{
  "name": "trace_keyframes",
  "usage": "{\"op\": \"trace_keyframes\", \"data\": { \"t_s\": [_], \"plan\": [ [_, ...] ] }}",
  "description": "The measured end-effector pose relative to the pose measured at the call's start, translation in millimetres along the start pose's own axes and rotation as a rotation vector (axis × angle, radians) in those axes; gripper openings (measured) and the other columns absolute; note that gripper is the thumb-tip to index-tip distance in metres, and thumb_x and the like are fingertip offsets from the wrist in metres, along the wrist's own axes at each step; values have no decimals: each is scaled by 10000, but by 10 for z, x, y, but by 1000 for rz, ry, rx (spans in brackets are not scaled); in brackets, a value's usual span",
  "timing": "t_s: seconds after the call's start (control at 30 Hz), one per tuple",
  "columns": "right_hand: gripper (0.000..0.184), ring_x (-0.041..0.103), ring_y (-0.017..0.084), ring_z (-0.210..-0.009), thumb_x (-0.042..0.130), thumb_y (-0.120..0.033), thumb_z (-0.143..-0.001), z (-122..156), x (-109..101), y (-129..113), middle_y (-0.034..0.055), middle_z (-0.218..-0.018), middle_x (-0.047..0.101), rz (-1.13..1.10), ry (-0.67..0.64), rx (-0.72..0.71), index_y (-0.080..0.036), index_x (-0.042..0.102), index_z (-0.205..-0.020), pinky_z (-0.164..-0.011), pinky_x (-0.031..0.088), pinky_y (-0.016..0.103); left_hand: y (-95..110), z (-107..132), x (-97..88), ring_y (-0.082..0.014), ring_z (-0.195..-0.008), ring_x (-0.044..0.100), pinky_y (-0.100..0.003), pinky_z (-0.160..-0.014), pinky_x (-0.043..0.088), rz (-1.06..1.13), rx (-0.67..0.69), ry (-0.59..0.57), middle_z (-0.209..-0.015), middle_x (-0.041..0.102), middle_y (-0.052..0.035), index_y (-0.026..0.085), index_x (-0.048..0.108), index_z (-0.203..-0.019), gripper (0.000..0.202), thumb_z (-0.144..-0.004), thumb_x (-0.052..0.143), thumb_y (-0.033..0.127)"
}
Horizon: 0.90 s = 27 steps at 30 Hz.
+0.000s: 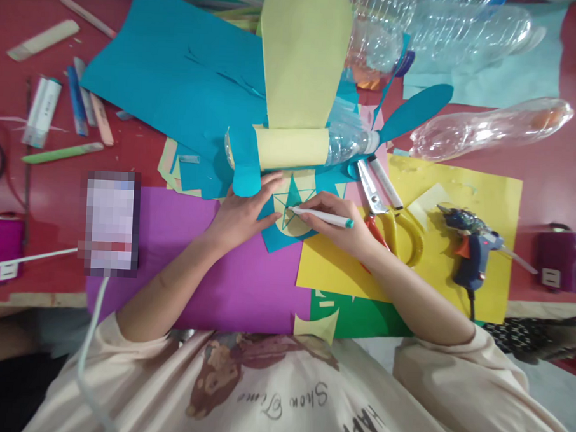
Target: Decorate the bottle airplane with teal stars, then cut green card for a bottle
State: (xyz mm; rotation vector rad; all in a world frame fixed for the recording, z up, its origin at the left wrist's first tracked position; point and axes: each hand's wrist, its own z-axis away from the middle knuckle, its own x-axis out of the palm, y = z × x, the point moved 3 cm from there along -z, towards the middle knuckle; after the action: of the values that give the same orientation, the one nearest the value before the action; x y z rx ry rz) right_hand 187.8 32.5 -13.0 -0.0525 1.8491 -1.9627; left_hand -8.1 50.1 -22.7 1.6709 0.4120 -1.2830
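Beside flat, close-fingered left hand (243,215), pale disc (294,225) (teal star); right hand (347,234) pinching pen (323,217)

Both bare forearms reach in from 7 and 5 o'clock and converge toward 12, the left hand (243,215) lying flat, palm down, fingers spread toward 1 o'clock, the right hand (339,230) curled into a tight writing pinch, knuckles up, fingertips aimed at 9 o'clock.
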Motion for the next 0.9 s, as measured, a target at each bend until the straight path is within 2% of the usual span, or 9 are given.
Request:
{"op": "trace_keyframes", "data": {
  "t_s": [0.23,0.47,0.7,0.77,0.9],
  "plan": [
    [202,545,119,-608,636,-361,-849,14,9,-7,18,-709,666,16,-48,-37,-164,681,-850,-536,372,237,7,-4,-8,-264,-1346,496,-416,-1043,466,6,-8,-1,-1506,455,-112,230,366,-1446,514,-969,483,383],
    [205,545,123,-596,627,-351,-839,23,23,-24,28,-696,670,29,-115,-25,-165,680,-774,-548,389,250,-14,4,17,-280,-1311,527,-398,-974,507,2,-52,-28,-1519,441,-87,248,367,-1451,534,-951,514,366],
    [208,568,133,-616,620,-344,-824,27,34,-85,35,-687,675,14,-167,-40,-171,676,-722,-580,412,264,-4,7,12,-264,-1302,538,-393,-1011,488,-16,-37,-2,-1505,461,-93,242,370,-1455,534,-957,512,370],
    [206,562,129,-609,633,-351,-814,21,30,-69,32,-685,675,-5,-148,-16,-169,676,-727,-567,407,259,-9,9,14,-264,-1323,520,-383,-1009,488,-17,-39,-1,-1508,459,-90,241,373,-1452,534,-955,518,372],
    [188,545,116,-594,650,-349,-808,2,-14,-29,21,-701,676,-28,0,18,-165,685,-801,-535,380,243,-19,13,15,-263,-1336,508,-390,-1017,482,-8,-26,0,-1516,446,-94,245,360,-1454,529,-965,501,388]
  ]
}}
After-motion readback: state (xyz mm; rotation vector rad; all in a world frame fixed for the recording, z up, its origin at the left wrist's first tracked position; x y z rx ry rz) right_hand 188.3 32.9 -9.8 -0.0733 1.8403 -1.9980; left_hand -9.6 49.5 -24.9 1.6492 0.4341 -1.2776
